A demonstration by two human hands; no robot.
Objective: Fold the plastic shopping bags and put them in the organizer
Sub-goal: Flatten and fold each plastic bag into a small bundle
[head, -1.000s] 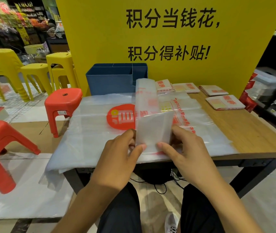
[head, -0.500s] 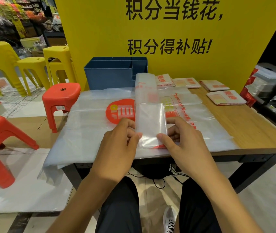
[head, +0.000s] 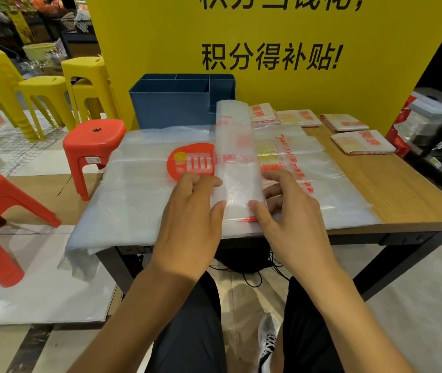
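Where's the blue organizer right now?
Head view: the blue organizer stands at the table's far left, against the yellow board, just behind the long folded bag strip.

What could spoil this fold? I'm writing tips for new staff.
The folded strip lies on a slick stack of flat bags; both hands grip only its near end, so it may skew. The stack overhangs the table edge at left and could slide off.

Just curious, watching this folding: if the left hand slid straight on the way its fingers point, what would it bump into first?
The left hand points away and slightly right, its fingers already touching the folded strip of bag. Going on, it would push into that strip first; the blue organizer lies well beyond, though depth is hard to judge.
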